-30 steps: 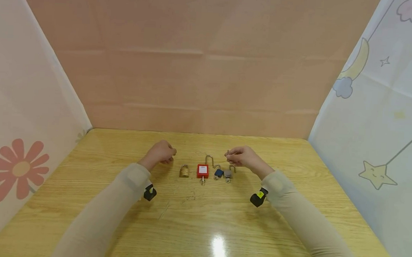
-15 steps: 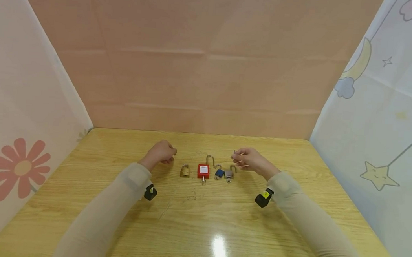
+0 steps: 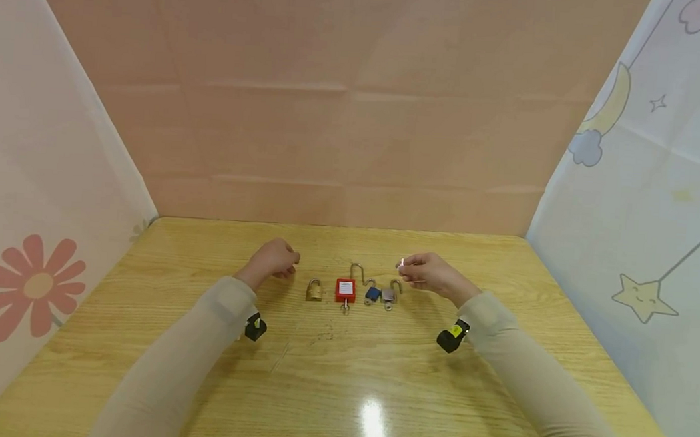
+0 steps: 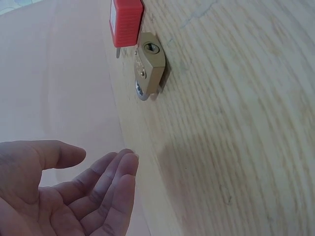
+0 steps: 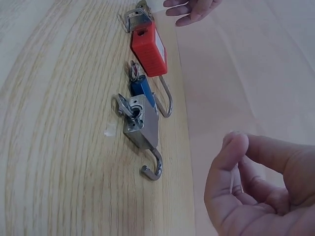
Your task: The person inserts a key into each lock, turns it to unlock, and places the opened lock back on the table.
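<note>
My left hand [image 3: 273, 257] hovers left of the brass padlock [image 3: 313, 290], fingers loosely bent and holding nothing. That padlock's bare keyhole shows in the left wrist view. In the middle lies a red padlock [image 3: 345, 290] with a white label, a key in it and its long shackle open. To its right are a small blue padlock [image 3: 372, 293] and a grey metal padlock [image 5: 142, 120], shackles open and keys in. Right of these, my right hand [image 3: 429, 273] pinches a small thin shiny metal piece [image 3: 401, 263] between thumb and forefinger; its kind is unclear, and fingers mostly hide it.
The padlocks form a row on the wood-grain table [image 3: 328, 377]. A peach backdrop [image 3: 344, 111] stands behind it, with patterned panels at both sides. Dark wrist cameras are strapped below both sleeves. A light reflection shines near the front.
My right hand has drifted right, away from the padlocks, with the thin metal piece, which now glints. My left hand and the padlocks stay put.
</note>
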`<state>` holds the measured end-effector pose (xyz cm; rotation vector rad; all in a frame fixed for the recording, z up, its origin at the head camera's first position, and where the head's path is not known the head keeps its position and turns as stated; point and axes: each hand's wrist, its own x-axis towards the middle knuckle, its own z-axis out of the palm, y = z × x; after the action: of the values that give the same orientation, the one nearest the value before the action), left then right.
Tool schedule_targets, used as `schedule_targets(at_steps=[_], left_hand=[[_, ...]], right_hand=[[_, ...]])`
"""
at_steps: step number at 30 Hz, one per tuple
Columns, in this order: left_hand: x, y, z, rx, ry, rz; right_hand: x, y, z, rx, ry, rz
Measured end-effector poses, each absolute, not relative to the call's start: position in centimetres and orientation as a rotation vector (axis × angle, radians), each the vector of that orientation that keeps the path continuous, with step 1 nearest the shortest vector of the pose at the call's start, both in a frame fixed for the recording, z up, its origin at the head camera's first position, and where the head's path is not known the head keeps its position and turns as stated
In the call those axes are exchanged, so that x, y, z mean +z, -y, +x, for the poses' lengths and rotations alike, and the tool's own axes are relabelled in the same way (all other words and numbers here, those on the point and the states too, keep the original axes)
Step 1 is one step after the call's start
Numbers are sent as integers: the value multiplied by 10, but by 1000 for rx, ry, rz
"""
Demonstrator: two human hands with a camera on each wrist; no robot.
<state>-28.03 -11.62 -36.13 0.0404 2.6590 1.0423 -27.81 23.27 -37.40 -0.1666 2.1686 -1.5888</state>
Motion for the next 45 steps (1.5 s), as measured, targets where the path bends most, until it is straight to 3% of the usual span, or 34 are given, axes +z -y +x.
schedule_targets(at_steps=[45], left_hand=[[-368, 111, -277, 977, -2696, 76]], right_hand=[[-381, -244, -273, -1649, -2079, -164]])
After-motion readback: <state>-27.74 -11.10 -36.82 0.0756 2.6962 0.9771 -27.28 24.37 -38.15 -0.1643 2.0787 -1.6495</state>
